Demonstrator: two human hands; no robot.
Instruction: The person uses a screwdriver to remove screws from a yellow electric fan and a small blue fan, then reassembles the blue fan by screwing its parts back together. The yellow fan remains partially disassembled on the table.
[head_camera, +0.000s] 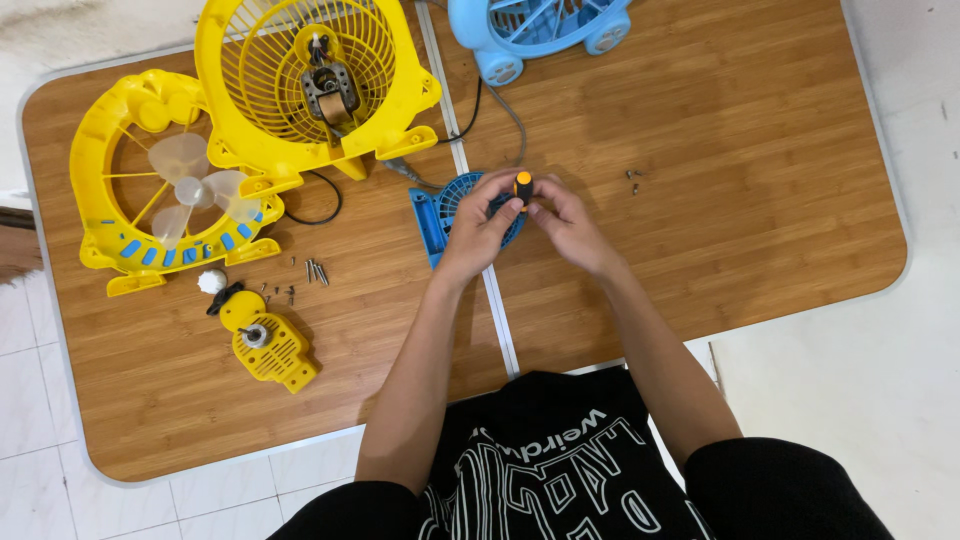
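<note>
**Both hands on a screwdriver over the blue fan part**

Head view: my left hand (478, 228) and right hand (566, 225) meet at the table's centre seam; both pinch a screwdriver (522, 187) with an orange-and-black handle, held upright over a blue fan grille piece (436, 212) lying flat on the wooden table (740, 150); I judge the grille light, thin plastic, stiff but crackable, best steadied by its rim; the handle looks grippy. Left of me lie a yellow fan housing (300, 80), a yellow front frame (150, 190) with clear blades, and loose screws (315, 270).
</note>
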